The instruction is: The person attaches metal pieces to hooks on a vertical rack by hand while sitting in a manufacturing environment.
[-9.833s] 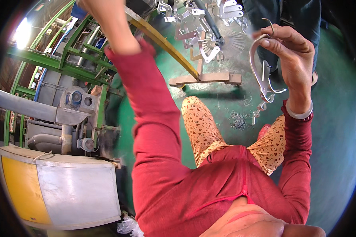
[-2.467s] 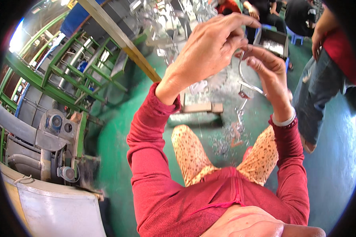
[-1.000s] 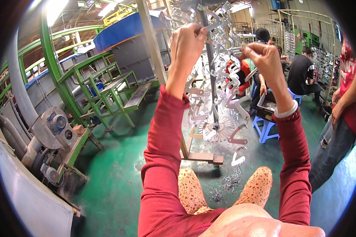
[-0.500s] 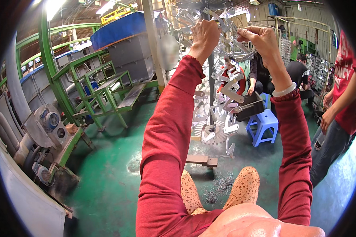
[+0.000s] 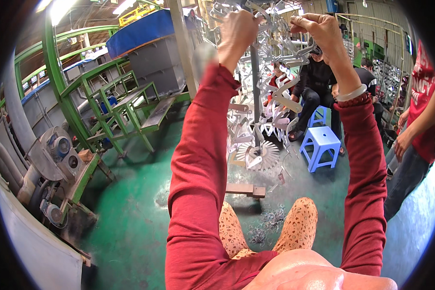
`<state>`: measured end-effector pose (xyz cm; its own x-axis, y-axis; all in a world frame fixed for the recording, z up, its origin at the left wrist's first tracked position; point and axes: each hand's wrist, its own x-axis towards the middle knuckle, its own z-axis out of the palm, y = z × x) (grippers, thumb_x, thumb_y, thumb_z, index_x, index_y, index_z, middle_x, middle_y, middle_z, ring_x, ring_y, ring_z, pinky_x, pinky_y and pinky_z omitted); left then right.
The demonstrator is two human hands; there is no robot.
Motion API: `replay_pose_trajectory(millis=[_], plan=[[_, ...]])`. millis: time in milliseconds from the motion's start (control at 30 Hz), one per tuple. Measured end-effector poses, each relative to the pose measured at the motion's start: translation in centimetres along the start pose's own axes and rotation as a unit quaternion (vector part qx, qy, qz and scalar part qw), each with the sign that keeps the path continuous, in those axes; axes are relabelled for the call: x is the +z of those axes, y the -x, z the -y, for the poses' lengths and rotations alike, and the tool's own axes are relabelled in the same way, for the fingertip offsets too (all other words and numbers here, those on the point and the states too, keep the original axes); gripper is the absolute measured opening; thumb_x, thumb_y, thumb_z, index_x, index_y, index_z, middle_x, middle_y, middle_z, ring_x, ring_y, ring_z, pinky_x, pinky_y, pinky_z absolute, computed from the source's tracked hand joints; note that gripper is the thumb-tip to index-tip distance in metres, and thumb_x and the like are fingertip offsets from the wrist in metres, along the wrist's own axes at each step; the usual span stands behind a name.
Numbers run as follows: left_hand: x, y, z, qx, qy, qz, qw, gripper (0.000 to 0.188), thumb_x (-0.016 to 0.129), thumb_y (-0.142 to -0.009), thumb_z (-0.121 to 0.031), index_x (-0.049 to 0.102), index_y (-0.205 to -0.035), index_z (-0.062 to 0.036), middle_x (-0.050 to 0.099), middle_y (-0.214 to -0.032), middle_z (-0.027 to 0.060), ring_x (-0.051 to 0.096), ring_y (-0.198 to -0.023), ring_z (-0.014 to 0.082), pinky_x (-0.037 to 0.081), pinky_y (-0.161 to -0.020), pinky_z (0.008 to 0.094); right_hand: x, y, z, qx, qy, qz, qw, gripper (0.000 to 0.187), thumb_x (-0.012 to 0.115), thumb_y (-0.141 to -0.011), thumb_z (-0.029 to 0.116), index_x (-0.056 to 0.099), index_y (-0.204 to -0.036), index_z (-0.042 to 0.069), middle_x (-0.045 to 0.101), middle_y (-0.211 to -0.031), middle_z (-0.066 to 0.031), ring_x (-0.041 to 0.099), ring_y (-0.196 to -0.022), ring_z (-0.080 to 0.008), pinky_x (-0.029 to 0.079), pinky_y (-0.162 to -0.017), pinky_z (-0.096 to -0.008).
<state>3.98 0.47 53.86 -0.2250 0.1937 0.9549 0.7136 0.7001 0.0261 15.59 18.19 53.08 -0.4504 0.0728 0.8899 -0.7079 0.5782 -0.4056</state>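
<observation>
A tall dark post (image 5: 255, 87) stands before me, hung all round with bent, silvery metal pieces (image 5: 286, 101). My left hand (image 5: 238, 36) is raised to the upper left of the post, slightly blurred. Its fingers curl closed on the far side, and what they hold is hidden. To the right of the post my right hand (image 5: 320, 35) is up at the same height, thumb and fingertips pinched together beside the upper pieces. Anything in that pinch is too small to make out. Low on the post sits a round, toothed metal disc (image 5: 258, 157).
Blue plastic stools (image 5: 320, 145) stand right of the rack, near a seated person in black (image 5: 319, 77). Someone in a red shirt (image 5: 420, 116) stands far right. Wire-like scraps (image 5: 268, 224) lie between my knees. Green metal steps (image 5: 125, 104) and a motor (image 5: 60, 147) are at left.
My left hand has shifted up and left, away from the post. My right hand has risen slightly, still pinched. The black bin by the stool has gone from view, and the seated person shows more.
</observation>
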Motion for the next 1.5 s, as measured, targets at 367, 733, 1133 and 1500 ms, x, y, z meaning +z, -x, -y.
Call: replay_pose_trajectory(millis=[367,733,1133,1500], plan=[[-3.3,0.2,0.1,0.010,0.107,0.094,0.990,0.031,0.063,-0.079,-0.027,0.064,-0.068,0.0021,0.056,-0.056,0.0209,0.058,-0.052,0.0283,0.044,-0.054,0.0392,-0.7,1.2,0.5,0.016,-0.040,-0.021,0.999,0.014,0.063,-0.081,0.011,0.068,-0.081,-0.003,0.067,-0.072,-0.0086,0.063,-0.066,-0.0129,0.051,-0.065,-0.0255],[0.3,-1.6,-1.8,0.075,-0.066,0.091,0.991,0.019,0.058,-0.073,-0.019,0.066,-0.078,-0.0032,0.063,-0.075,0.0220,0.063,-0.073,0.0377,0.049,-0.065,0.0464,-1.7,3.3,2.7,0.018,-0.048,-0.062,0.997,0.017,0.063,-0.077,0.010,0.069,-0.071,-0.004,0.065,-0.064,-0.0078,0.060,-0.059,-0.0118,0.048,-0.054,-0.0248],[-1.0,-1.4,-3.2,0.077,-0.149,0.158,0.973,0.035,0.063,-0.077,-0.041,0.068,-0.078,-0.0061,0.063,-0.073,0.0199,0.063,-0.070,0.0349,0.049,-0.063,0.0440,-3.0,6.4,3.1,-0.011,-0.036,-0.059,0.998,0.016,0.062,-0.077,0.012,0.070,-0.069,0.001,0.064,-0.059,-0.0042,0.053,-0.052,-0.0085,0.042,-0.052,-0.0253],[-0.2,-1.4,-2.9,0.093,-0.148,0.125,0.977,0.036,0.067,-0.074,-0.042,0.071,-0.082,-0.0079,0.066,-0.072,0.0159,0.065,-0.073,0.0325,0.050,-0.067,0.0415,-4.4,7.3,3.8,0.025,-0.048,-0.020,0.998,0.019,0.062,-0.077,0.014,0.069,-0.066,0.000,0.059,-0.055,-0.0015,0.047,-0.045,-0.0052,0.035,-0.041,-0.0236]])
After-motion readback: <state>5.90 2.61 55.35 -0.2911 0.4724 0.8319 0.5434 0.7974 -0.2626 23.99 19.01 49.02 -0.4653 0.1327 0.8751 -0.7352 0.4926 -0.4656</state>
